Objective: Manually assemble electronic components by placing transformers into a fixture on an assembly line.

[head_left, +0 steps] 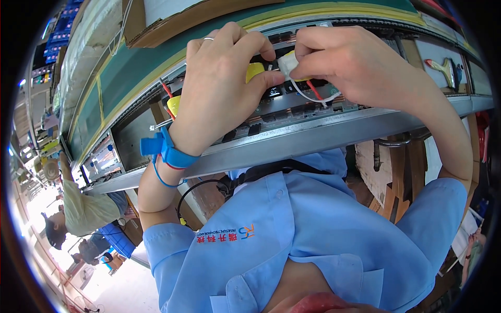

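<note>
Both of my hands reach over a rail that holds circuit boards [271, 107]. The thumb and curled fingers of my right hand [352, 65] are closed on a small white block [288, 64], with yellow showing beside it. A white wire [308, 97] loops below that hand, near a short red wire [315, 89]. My left hand [222, 81] is bent over the boards, its thumb tip close to the block and its index finger curled. Between these two fingers shows a yellow part [254, 71]; whether they grip anything is hard to see. A blue wrist strap [169, 151] circles my left wrist.
The metal front rail [282, 133] runs between my body and the boards. Behind lies a green work surface [167, 52] with a cardboard box [151, 26]. A tool with a pale green handle [443, 70] rests at the right. Another person [86, 206] sits farther left.
</note>
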Demonstrator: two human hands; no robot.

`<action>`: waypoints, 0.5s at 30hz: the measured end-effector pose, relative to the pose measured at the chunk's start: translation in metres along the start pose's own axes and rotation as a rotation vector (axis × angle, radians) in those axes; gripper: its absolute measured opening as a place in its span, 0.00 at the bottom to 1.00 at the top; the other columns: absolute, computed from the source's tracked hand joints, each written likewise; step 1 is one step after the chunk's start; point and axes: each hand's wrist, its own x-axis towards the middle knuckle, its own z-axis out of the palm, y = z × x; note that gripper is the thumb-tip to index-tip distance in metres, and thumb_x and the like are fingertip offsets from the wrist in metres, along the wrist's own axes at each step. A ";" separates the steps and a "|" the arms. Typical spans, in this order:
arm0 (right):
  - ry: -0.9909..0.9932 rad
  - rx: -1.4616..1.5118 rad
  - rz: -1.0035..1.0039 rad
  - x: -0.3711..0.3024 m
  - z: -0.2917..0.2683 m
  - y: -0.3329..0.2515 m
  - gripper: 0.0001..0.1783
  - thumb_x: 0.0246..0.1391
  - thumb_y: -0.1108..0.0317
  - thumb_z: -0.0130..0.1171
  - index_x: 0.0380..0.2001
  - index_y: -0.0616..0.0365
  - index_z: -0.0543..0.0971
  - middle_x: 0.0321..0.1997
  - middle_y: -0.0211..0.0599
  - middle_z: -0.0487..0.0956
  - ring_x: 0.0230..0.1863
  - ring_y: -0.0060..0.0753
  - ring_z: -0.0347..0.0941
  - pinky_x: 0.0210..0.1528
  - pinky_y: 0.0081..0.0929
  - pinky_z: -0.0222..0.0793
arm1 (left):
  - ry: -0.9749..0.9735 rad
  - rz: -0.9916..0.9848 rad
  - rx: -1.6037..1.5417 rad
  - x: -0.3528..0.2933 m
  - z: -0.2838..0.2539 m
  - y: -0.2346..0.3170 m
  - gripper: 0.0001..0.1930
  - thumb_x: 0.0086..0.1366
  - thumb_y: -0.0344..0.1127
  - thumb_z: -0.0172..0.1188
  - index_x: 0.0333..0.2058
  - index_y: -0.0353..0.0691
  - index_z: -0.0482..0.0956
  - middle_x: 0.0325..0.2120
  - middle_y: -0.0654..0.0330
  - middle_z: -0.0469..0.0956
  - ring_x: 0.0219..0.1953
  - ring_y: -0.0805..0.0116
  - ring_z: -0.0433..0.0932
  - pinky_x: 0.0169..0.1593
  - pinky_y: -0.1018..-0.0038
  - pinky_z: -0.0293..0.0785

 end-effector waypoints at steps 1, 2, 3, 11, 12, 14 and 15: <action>0.041 0.006 -0.011 -0.003 0.000 0.001 0.08 0.40 0.78 0.57 0.27 0.60 0.79 0.30 0.38 0.73 0.34 0.42 0.73 0.36 0.35 0.68 | 0.017 0.082 0.055 0.000 -0.002 0.002 0.13 0.47 0.37 0.70 0.33 0.45 0.78 0.31 0.62 0.74 0.34 0.59 0.72 0.39 0.66 0.60; 0.047 -0.002 -0.006 -0.008 -0.001 0.002 0.08 0.40 0.78 0.57 0.27 0.60 0.79 0.30 0.38 0.73 0.34 0.42 0.73 0.36 0.35 0.68 | 0.034 0.166 0.109 0.001 -0.003 0.005 0.12 0.48 0.36 0.68 0.33 0.46 0.78 0.31 0.63 0.74 0.34 0.61 0.72 0.39 0.67 0.60; 0.059 -0.066 -0.059 -0.014 -0.001 0.002 0.08 0.41 0.77 0.57 0.28 0.60 0.79 0.31 0.37 0.73 0.36 0.41 0.73 0.36 0.34 0.69 | 0.036 0.175 0.113 -0.003 0.000 0.006 0.12 0.48 0.36 0.68 0.33 0.46 0.78 0.31 0.63 0.74 0.34 0.61 0.72 0.39 0.67 0.60; 0.130 -0.525 -0.278 -0.051 0.001 -0.001 0.09 0.42 0.69 0.58 0.29 0.61 0.78 0.35 0.33 0.75 0.40 0.32 0.74 0.35 0.30 0.72 | 0.053 0.361 0.265 -0.019 0.012 0.034 0.18 0.49 0.32 0.66 0.42 0.42 0.78 0.40 0.64 0.77 0.41 0.63 0.75 0.48 0.65 0.63; 0.110 -0.569 -0.309 -0.053 0.002 -0.001 0.09 0.42 0.68 0.58 0.29 0.60 0.78 0.37 0.33 0.75 0.40 0.32 0.74 0.35 0.30 0.72 | 0.042 0.362 0.272 -0.019 0.011 0.036 0.19 0.49 0.33 0.66 0.42 0.42 0.78 0.40 0.63 0.76 0.42 0.63 0.75 0.49 0.65 0.63; 0.091 -0.622 -0.338 -0.056 0.004 -0.001 0.10 0.42 0.67 0.58 0.30 0.59 0.78 0.38 0.32 0.75 0.41 0.31 0.74 0.35 0.29 0.72 | 0.041 0.362 0.294 -0.020 0.010 0.038 0.20 0.49 0.35 0.67 0.43 0.42 0.78 0.41 0.62 0.76 0.43 0.62 0.74 0.50 0.64 0.62; 0.139 -0.527 -0.329 -0.055 0.005 0.000 0.10 0.44 0.65 0.59 0.30 0.58 0.78 0.37 0.32 0.75 0.39 0.33 0.74 0.35 0.30 0.71 | 0.033 0.355 0.315 -0.020 0.008 0.039 0.20 0.49 0.37 0.67 0.43 0.42 0.77 0.41 0.62 0.76 0.44 0.62 0.74 0.51 0.63 0.61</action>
